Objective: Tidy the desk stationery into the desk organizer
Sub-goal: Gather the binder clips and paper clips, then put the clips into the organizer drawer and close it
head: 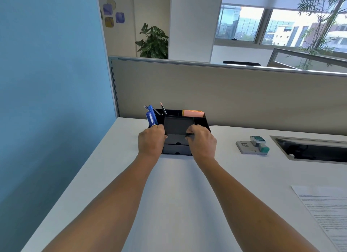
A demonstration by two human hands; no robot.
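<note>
Black plastic desk organizer [199, 120] sits at twelve o'clock on the white desk [176, 195]. The left hand [151, 141] and right hand [201, 142] clamp curled fingers [191, 130] on its front sides.

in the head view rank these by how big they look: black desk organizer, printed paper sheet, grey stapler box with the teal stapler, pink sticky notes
1. Black plastic desk organizer
2. White printed paper sheet, though cropped by the frame and nearer the camera, so its order against the organizer is unsure
3. Grey stapler box with teal stapler
4. Pink sticky notes
</note>
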